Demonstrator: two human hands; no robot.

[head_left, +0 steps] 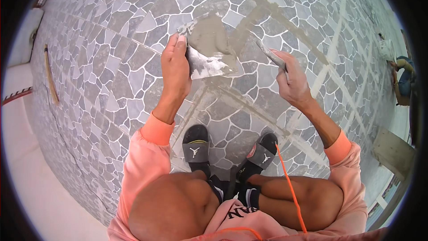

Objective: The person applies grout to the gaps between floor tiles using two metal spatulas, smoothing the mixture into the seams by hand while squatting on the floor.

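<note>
My left hand (pixel 175 62) grips the left edge of a flat, thin metal plate (pixel 207 69), thumb on top. A thick spread of wet grey grout (pixel 207 35) covers much of the plate's upper face, and its lower part is smeared white. Closed round a small putty knife (pixel 271 56), my right hand (pixel 293 78) is to the right of the plate and apart from it. The knife's blade points up and left over the tiles; its handle is hidden in my fingers. Grey dust coats the right fingers.
Stone-patterned floor tiles (pixel 133 80) spread all round, with grey grout bands (pixel 303 40) along some joints. My sandalled feet (pixel 196 147) are below the plate. A stick (pixel 50 76) lies at far left. At right are a concrete block (pixel 392 151) and a partly visible person (pixel 403 80).
</note>
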